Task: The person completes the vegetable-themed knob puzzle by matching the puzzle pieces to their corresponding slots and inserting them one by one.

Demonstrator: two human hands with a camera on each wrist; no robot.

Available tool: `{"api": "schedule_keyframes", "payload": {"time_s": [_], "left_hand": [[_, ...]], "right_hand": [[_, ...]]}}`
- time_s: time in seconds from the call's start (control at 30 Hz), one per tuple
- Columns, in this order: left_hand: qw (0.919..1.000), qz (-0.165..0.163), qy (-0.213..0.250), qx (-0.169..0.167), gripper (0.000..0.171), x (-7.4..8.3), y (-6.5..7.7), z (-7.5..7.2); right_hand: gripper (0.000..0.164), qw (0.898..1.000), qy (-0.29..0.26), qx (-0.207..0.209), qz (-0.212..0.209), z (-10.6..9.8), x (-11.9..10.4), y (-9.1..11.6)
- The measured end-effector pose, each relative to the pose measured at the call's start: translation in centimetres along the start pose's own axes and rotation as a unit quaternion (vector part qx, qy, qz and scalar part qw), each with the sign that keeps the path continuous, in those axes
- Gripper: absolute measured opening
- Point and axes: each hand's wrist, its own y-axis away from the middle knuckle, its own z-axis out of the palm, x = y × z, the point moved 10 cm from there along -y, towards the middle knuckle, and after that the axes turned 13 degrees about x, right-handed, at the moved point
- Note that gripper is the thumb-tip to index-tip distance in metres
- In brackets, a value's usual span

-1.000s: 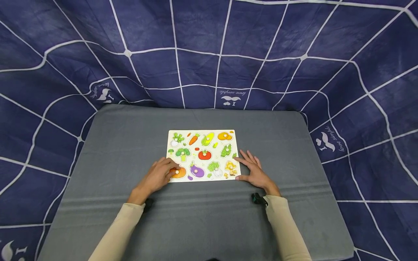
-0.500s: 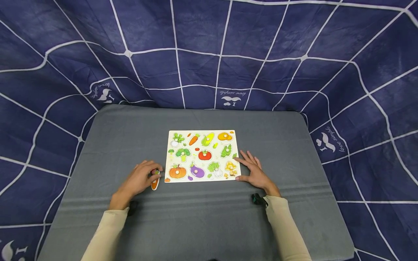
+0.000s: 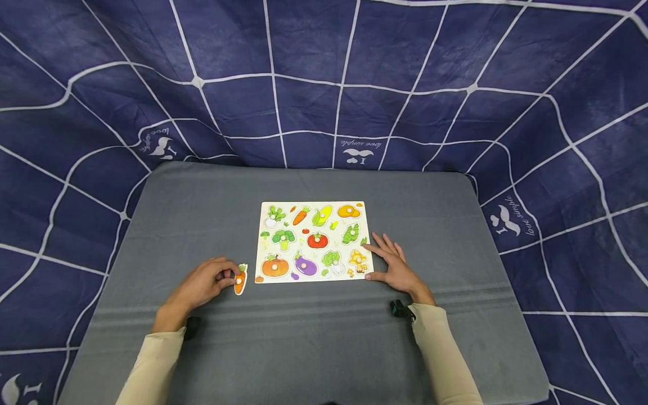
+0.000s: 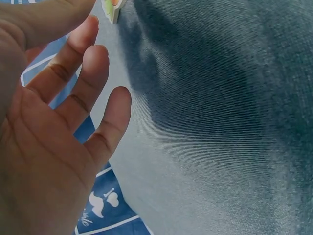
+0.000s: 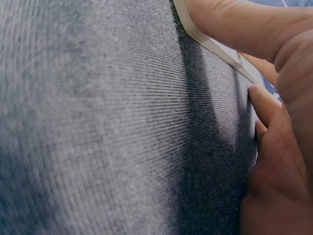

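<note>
A wooden vegetable puzzle board lies on the grey table, with knobbed pieces such as the pumpkin, the eggplant and the tomato. To its left, a separate carrot puzzle piece has its leafy end pointing away from me. The thumb and index finger of my left hand pinch it at the knob. In the left wrist view only the leafy tip of the carrot piece shows; the other fingers are loosely bent. My right hand rests at the board's right edge, fingers spread, thumb on the lower corner.
The grey cloth-covered table spreads around the board on every side. Behind and beside it hangs a dark blue curtain with white lines. Each wrist wears a small dark device, such as the right wrist camera.
My left hand has drawn left from the board's lower left corner, uncovering the pumpkin and then the carrot piece beside the board. My right hand has stayed in place.
</note>
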Motion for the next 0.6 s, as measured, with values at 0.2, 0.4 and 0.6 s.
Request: {"api": "schedule_keyframes", "payload": {"time_s": [0.2, 0.4, 0.6], "left_hand": [[0.9998, -0.013, -0.014, -0.012, 0.019, -0.33, 0.30, 0.30], [0.9995, -0.019, -0.025, -0.010, 0.019, -0.70, 0.68, 0.62], [0.9995, -0.022, -0.022, -0.009, 0.020, -0.69, 0.72, 0.76]], "right_hand": [[0.082, 1.000, 0.002, -0.003, 0.005, 0.11, 0.23, -0.04], [0.082, 1.000, 0.005, -0.004, 0.009, 0.15, 0.39, -0.10], [0.082, 1.000, 0.005, -0.004, 0.009, 0.13, 0.32, -0.03]]}}
